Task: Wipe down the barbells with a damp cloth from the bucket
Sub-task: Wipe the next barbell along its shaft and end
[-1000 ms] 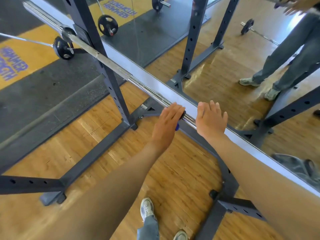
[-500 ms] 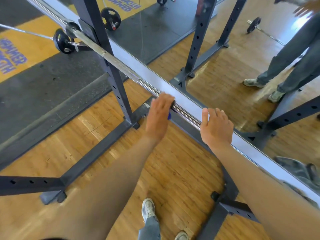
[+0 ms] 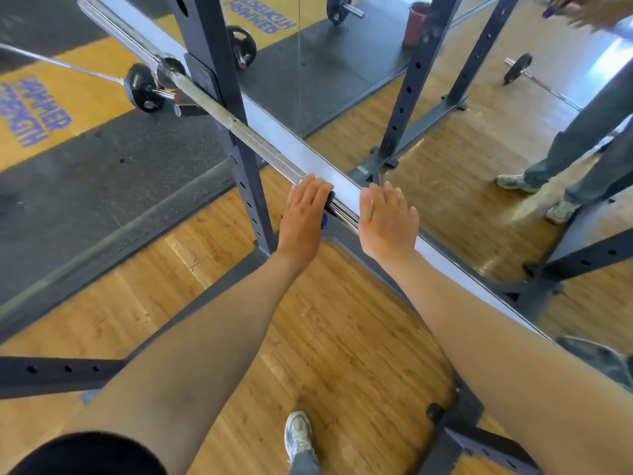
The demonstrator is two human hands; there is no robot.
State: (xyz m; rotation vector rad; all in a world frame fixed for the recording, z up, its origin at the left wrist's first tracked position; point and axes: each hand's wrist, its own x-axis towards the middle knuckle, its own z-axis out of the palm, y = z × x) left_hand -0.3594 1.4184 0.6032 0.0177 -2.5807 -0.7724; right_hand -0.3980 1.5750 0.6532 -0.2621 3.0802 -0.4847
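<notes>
Both hands had slid along the bar toward the rack upright since a second earlier, the left one leading and the right one closing up beside it.

A dark blue-grey steel squat rack [image 3: 219,97] stood on a honey-coloured wooden plank floor [image 3: 342,337], with its perforated upright rising just left of the hands. A long silver knurled steel barbell [image 3: 253,140] lay across the rack, running diagonally from upper left to lower right in front of a wall mirror [image 3: 479,132]. A small black weight plate [image 3: 138,87] on another bar sat behind the upright.

The left hand [image 3: 303,217] was wrapped over the barbell, clutching a small dark blue damp cloth [image 3: 325,214] against the metal; only a sliver of cloth showed past the fingers. The right hand [image 3: 387,221] lay over the barbell just beside it, fingers draped over the far side; whether they curled round the bar could not be told.
</notes>
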